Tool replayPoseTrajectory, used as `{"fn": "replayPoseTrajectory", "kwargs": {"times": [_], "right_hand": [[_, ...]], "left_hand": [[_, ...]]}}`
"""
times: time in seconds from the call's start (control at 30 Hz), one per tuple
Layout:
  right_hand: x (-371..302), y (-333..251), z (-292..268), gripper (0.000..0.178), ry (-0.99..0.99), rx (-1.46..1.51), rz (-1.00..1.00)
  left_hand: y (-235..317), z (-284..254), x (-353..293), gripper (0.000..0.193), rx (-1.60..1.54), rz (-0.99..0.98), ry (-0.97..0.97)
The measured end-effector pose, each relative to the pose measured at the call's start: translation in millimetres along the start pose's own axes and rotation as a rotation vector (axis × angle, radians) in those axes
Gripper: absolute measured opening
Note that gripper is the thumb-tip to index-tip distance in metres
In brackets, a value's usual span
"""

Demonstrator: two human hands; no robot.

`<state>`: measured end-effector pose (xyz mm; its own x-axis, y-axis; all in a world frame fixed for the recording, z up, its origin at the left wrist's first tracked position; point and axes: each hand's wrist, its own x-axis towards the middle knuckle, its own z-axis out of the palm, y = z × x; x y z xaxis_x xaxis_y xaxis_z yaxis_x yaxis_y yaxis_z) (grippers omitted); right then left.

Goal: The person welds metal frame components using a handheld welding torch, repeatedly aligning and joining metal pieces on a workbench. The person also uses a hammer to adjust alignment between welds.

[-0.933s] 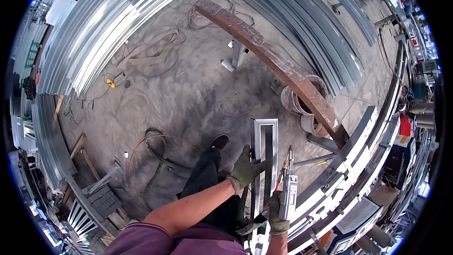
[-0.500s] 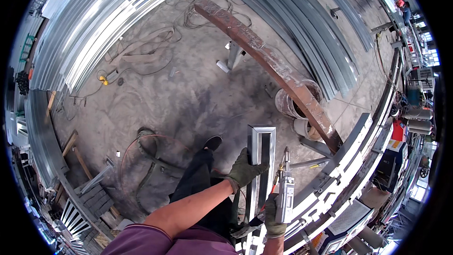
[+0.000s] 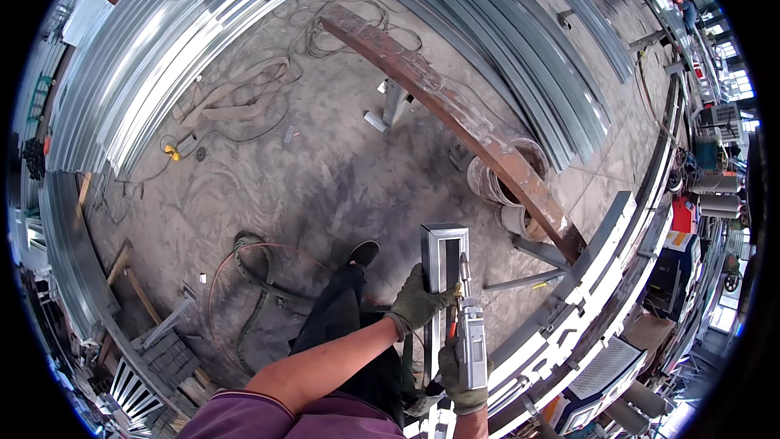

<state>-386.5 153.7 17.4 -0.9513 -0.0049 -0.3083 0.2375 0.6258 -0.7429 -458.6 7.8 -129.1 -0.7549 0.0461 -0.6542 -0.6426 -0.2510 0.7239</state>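
A long rectangular frame of shiny metal tube [image 3: 443,232] stretches away from my body. My left hand [image 3: 418,306], in a dark green glove, is closed around its left bar, with one finger reaching across the opening toward the tool's nozzle. In my gloved right hand [image 3: 463,386] is a silver, boxy handheld welding gun [image 3: 472,345]. Its narrow nozzle points away from me, over the frame's right bar near the far corner. I cannot tell whether the tip touches the metal. The gun's body hides part of the right bar.
A rusty brown beam [image 3: 455,110] runs diagonally ahead, above dirty buckets [image 3: 486,181]. Metal profiles lie at the far left [image 3: 162,57] and far right [image 3: 504,49]. A hose [image 3: 258,256] coils near my foot. A long metal rail [image 3: 581,276] and machines flank my right.
The welding gun has moved left with my right hand, from beside the frame to over its right bar. My left hand's finger now reaches nearer the nozzle. The view has shifted slightly.
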Motion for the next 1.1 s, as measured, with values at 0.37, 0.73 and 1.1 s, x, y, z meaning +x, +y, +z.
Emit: {"fn": "replayPoseTrajectory", "kwargs": {"times": [0.37,0.73,1.1], "right_hand": [[20.4,-41.7,-18.5,0.012,-0.055,0.078,0.331],[19.4,-46.3,0.8,0.015,0.057,0.099,0.12],[-19.9,-24.7,6.3,0.032,0.274,0.092,0.181]], "left_hand": [[-1.4,5.7,-3.1,0.064,-0.148,0.055,-0.061],[12.8,-4.4,-6.7,0.06,-0.07,0.053,-0.142],[64.8,-28.9,-32.7,0.054,0.232,-0.07,-0.212]]}}
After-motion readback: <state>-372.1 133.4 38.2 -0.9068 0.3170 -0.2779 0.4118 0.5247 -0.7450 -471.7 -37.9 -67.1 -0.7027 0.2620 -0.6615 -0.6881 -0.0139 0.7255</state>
